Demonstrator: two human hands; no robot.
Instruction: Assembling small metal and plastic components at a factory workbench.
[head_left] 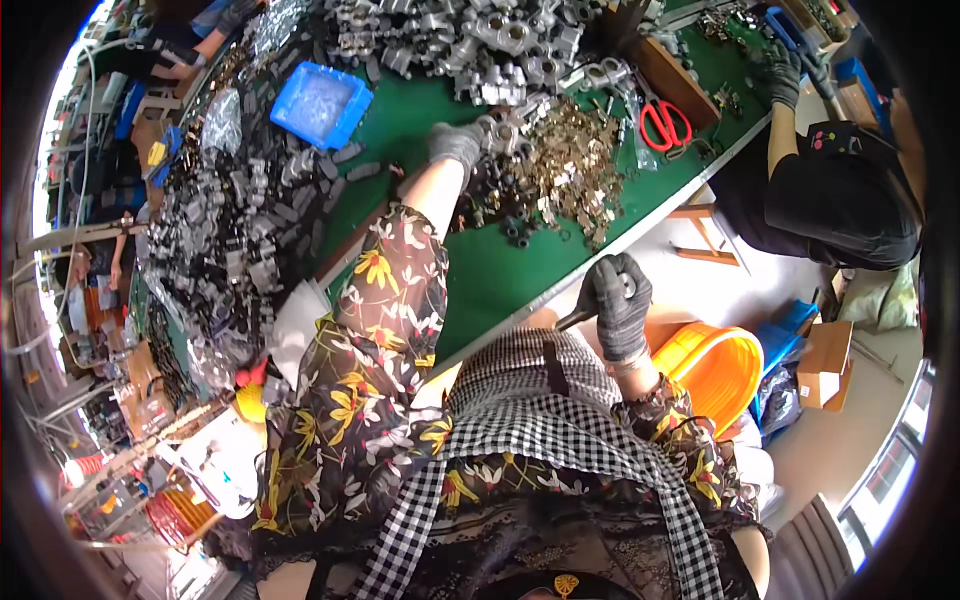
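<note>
The left hand (458, 142), in a grey knit glove, stretches out over the green table (500, 275) and rests on a silvery cast metal part (503, 132) at the edge of a heap of small brass-coloured pieces (572, 172); its fingers curl down onto the part, though whether they truly grip it cannot be told. The part is pale grey, blocky, with a round bore on top, like the many castings in the big pile (480, 40) just beyond it. The right hand (618, 303), in a dark glove, is down at the table's near edge, fingers closed tight around a slim dark tool handle (580, 318). Red-handled scissors (665, 125) lie right of the brass heap, and a blue plastic tray (322, 103) sits to the left. An orange bucket (715, 370) stands below the table.
</note>
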